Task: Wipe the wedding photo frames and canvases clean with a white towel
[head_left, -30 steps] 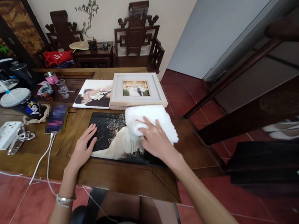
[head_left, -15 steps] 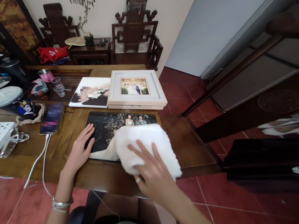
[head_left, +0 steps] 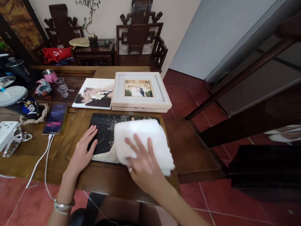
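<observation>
A dark framed photo panel lies flat on the wooden table, its print showing blossoms and a pale gown. At its left edge, my left hand rests open, fingertips on the panel. My right hand holds a fluffy white cloth against the panel, fingers spaced out over it. The cloth covers most of the panel's right half and hides the people printed there, apart from the tops of their heads.
Behind the panel are a pale boxed picture frame and a white photo panel. Leftward are a phone on cables, a power strip, a lidded tumbler and small cups. A wooden chair stands at right.
My right hand has slid the white cloth a little left and away from me across the panel, covering the printed people. My left hand keeps its place at the edge.
</observation>
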{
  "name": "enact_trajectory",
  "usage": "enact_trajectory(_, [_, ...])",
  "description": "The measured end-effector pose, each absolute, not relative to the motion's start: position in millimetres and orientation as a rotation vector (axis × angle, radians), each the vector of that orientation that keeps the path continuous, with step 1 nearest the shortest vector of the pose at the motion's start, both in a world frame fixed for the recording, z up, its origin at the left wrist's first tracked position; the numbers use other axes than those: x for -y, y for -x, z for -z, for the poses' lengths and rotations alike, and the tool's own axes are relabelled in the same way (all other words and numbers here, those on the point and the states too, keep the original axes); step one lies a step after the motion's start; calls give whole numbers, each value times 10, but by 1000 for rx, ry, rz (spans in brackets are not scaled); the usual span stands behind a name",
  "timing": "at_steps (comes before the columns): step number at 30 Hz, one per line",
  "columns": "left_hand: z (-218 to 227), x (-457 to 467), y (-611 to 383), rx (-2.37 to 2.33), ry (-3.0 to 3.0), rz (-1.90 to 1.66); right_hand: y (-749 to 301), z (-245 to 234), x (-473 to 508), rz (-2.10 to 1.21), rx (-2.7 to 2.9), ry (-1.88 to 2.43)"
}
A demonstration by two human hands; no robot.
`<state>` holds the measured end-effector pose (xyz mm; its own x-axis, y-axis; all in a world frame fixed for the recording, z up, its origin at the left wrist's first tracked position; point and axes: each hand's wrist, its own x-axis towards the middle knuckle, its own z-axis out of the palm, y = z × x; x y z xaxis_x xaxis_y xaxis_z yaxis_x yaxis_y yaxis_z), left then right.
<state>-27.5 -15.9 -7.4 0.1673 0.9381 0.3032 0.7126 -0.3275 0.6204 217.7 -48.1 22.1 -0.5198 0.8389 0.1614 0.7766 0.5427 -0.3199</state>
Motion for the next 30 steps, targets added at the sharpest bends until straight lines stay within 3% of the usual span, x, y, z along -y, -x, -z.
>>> enact_trajectory(6, [62, 170, 266, -1586, -2116, -922, -2187, -218, 1036, -468, 2538, 1164])
enact_trajectory(20, [75, 155, 276, -1566, -2126, -932, -1872, -423, -302, -325, 2541, 1470])
enact_trajectory(30, [62, 163, 259, -1570, -2121, -920, -2043, -313, 1005, -691, 2617, 1109])
